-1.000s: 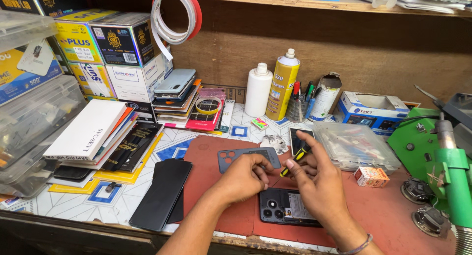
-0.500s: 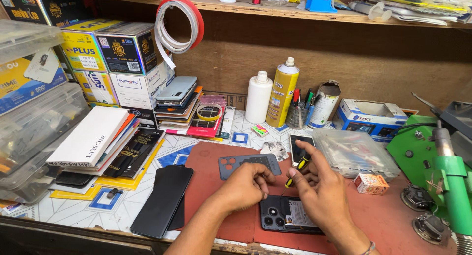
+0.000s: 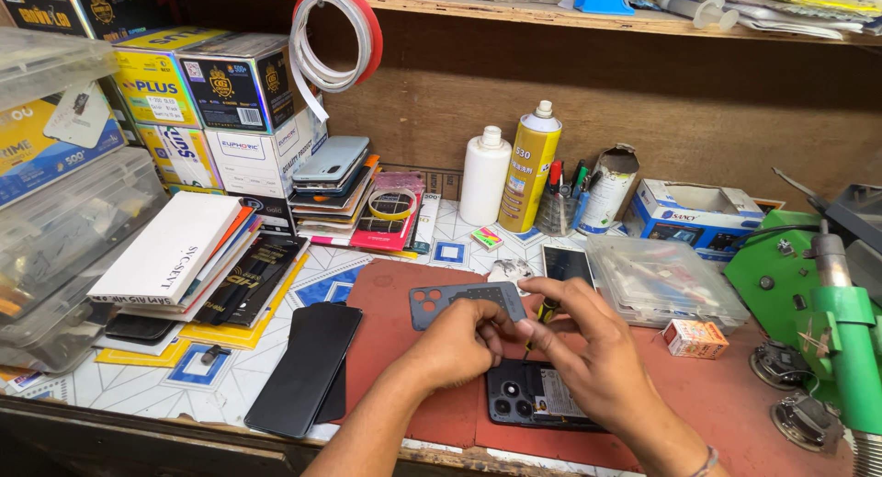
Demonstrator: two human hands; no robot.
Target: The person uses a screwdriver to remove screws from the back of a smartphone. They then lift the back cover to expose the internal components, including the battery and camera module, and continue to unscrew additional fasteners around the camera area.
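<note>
A cluttered repair bench with a red work mat [image 3: 395,298]. Over the opened phone [image 3: 537,394] near the front edge, the left hand [image 3: 455,344] and right hand [image 3: 588,348] meet with fingertips pinched together, apparently on a small part, with a yellow-handled screwdriver [image 3: 544,312] at the right fingers. This looks like disassembly; the grey back cover [image 3: 464,302] lies just beyond.

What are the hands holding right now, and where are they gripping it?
The right hand holds a yellow-handled screwdriver by its handle. The left hand meets it above the opened phone; whether it pinches anything cannot be told.
</note>
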